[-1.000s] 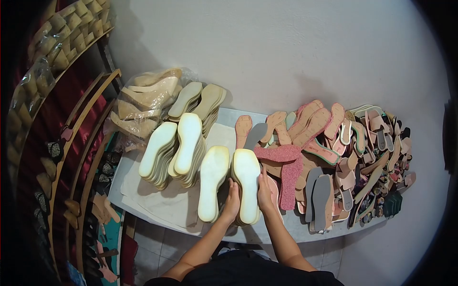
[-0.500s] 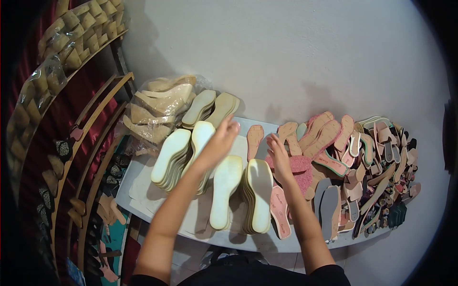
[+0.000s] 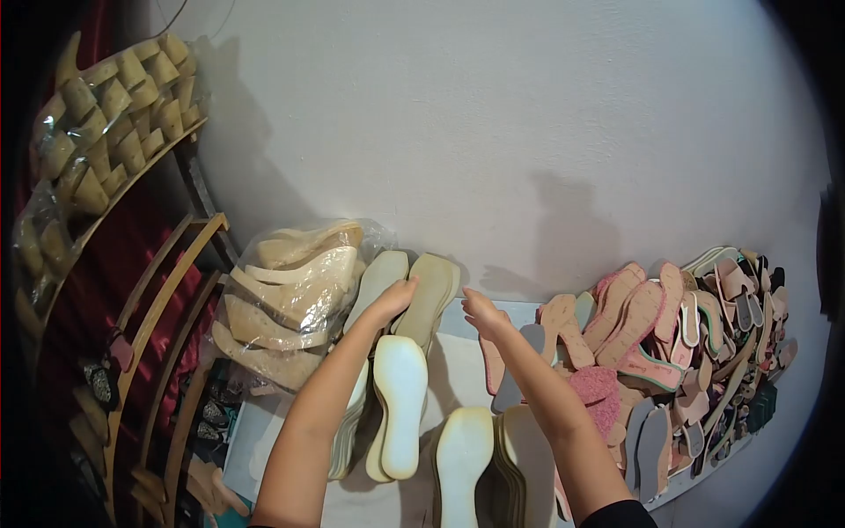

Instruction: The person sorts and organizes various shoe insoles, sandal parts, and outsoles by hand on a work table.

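Observation:
My left hand point(image 3: 398, 297) is at the left edge of a stack of tan-green soles point(image 3: 429, 295) at the back of the table, touching it, its fingers partly hidden. My right hand point(image 3: 480, 310) is just right of that stack, fingers apart, holding nothing. Left of my left hand lies another greyish sole stack point(image 3: 378, 280). Nearer to me are a cream sole point(image 3: 401, 405) on top of others, a single cream sole point(image 3: 464, 466) and a stack of soles point(image 3: 526, 458) under my right forearm.
A plastic bag of wedge heels point(image 3: 295, 290) stands at the left, beside wooden racks point(image 3: 167, 273). Pink insoles point(image 3: 629, 321) and a pile of sandals point(image 3: 731, 308) cover the table's right side. Behind is a wall point(image 3: 493, 132).
The view has tilted upward. My left hand has moved to the tan-green stack, and my right hand has moved back towards its right side. A cream sole now lies askew on the near-left pile.

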A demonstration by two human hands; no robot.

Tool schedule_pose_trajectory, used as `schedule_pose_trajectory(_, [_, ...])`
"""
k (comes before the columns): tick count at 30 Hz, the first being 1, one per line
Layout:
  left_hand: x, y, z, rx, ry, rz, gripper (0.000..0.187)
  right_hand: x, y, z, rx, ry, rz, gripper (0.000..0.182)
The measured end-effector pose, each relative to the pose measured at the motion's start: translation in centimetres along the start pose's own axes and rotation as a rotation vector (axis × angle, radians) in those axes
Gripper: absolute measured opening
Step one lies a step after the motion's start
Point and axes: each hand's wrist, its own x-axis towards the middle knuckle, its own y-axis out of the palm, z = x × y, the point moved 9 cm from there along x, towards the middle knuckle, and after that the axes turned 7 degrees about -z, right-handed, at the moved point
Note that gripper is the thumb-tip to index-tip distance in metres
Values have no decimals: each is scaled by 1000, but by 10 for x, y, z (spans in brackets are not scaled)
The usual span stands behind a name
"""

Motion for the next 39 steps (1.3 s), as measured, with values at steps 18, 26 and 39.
schedule_pose_trajectory(18, [68, 26, 41, -160, -300, 43, 71, 56, 53, 0, 9, -57, -109, 71])
schedule_pose_trajectory(26, [44, 36, 51, -34, -306, 244, 74, 57, 52, -38, 114, 172, -158, 82])
schedule_pose_trajectory(39, [3, 33, 33, -123, -308, 344, 75, 46, 74, -41, 175, 124, -253, 85])
